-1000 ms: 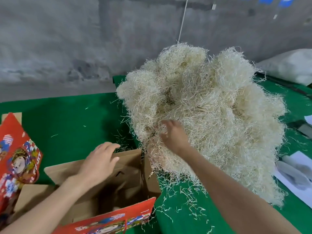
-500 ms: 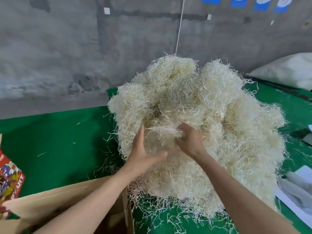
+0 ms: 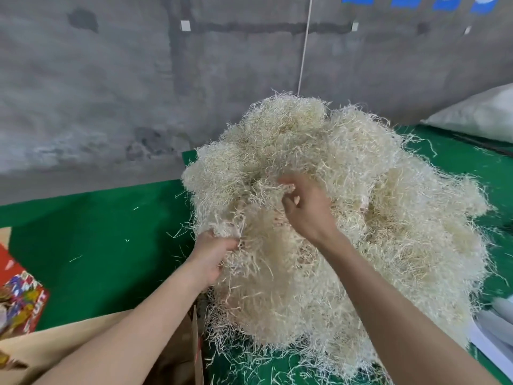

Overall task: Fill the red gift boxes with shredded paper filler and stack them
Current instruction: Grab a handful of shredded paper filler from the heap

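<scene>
Two hands are buried in the big heap of shredded paper filler (image 3: pixel 347 218), which sits on the green table (image 3: pixel 105 245) from the centre out toward three o'clock. At about seven o'clock of the heap, the left hand (image 3: pixel 212 257) is closed in a fist around a tuft of strands. Just above it, the right hand (image 3: pixel 305 209) has its fingers curled and loosely hooked into the paper near the middle of the heap; whether it grips a bundle firmly I cannot tell.

To do this step well, I would judge it best to pull one compact clump free, drawing the hands apart slowly so that trailing strands break away instead of dragging half the heap over the table edge, then carry it low toward the box.

At six to seven o'clock of the view stands an open cardboard box (image 3: pixel 177 354), its brown flaps partly hidden under the left forearm; its inside is not visible, so its contents are unknown. At nine o'clock a red printed gift box (image 3: pixel 19 298) is cut off by the frame edge.
</scene>
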